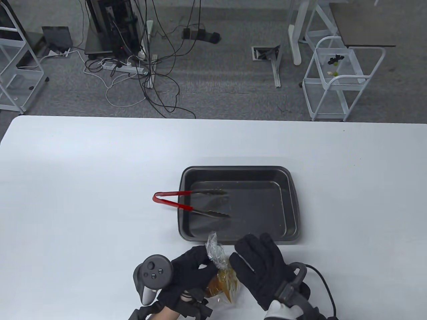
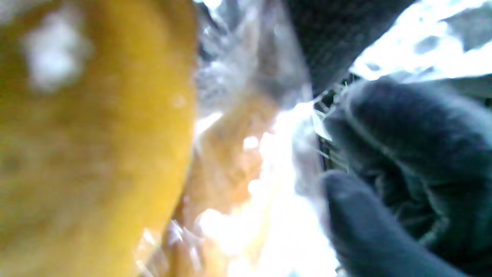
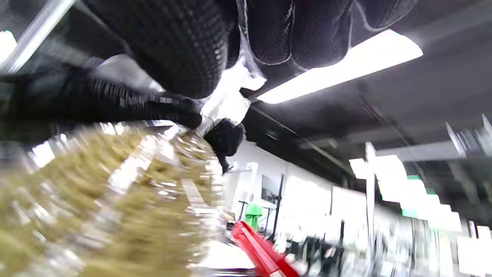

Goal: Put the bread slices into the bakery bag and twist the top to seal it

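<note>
A wide white table (image 1: 100, 173) takes up most of the room in front of the person. On it sits a dark rectangular metal baking tray (image 1: 291, 203), with no bread left in it that I can see, which suggests the loading part of the job is done. A pair of red-handled metal tongs (image 1: 173, 200) lies with its jaws inside the tray and its handle hanging over the left rim, parked out of the way.

Near the table's front edge, the clear crinkly plastic bakery bag (image 1: 222, 280) lies between the two gloved hands, with the golden-brown bread slices (image 1: 217, 285) showing through it. The left hand (image 1: 190, 271) curls around the bag's body just below the neck, apparently to steady it. The right hand (image 1: 263, 266) has its fingers curled in at the gathered neck; the right wrist view shows plastic pinched between its fingertips (image 3: 269, 34). The twisted tuft of the top (image 1: 213, 248) stands up towards the tray, so I would judge the sealing twist is under way.
</note>
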